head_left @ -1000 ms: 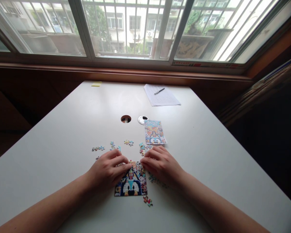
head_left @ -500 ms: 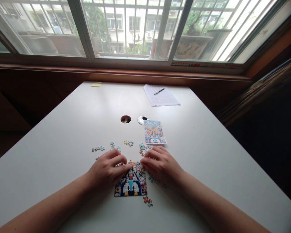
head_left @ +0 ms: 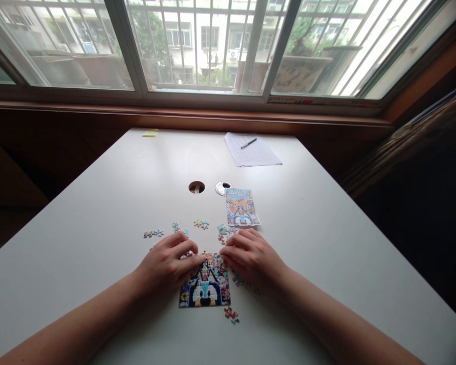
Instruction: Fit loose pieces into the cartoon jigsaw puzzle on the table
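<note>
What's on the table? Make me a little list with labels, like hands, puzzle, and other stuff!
left hand: left hand rests flat on the upper left edge of the puzzle, fingers bent
right hand: right hand rests on the puzzle's upper right edge
puzzle: partly built, cartoon dog face showing
loose pieces: loose pieces scattered beyond the hands; a few more by the puzzle's near corner
picture card: picture card lies just past the right hand
far end: paper sheet with a pen on it; yellow note
table: white table with a round hole
</note>
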{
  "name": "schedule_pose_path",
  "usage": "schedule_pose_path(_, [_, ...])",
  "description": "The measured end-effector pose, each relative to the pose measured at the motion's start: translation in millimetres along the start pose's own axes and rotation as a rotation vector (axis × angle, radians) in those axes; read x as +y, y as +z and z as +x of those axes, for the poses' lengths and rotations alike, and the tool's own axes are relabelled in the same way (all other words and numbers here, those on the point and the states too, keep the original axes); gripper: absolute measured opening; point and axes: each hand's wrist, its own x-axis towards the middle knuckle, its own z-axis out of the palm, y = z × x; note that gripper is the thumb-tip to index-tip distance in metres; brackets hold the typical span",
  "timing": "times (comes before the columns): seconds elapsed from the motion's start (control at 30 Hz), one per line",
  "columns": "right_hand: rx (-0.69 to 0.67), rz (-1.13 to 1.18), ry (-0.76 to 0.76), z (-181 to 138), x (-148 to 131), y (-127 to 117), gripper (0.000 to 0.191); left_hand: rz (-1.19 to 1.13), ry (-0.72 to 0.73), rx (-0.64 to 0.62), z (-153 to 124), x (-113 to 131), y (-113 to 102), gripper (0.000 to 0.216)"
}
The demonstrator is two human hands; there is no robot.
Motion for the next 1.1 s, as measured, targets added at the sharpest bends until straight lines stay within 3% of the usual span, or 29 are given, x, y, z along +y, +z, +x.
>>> schedule_pose_path(1.1, [-0.008,-0.007,0.01,-0.1,-1.1,-2.7,0.012,0.064,-0.118,-0.022,-2.3,-1.1,-0.6,0.028])
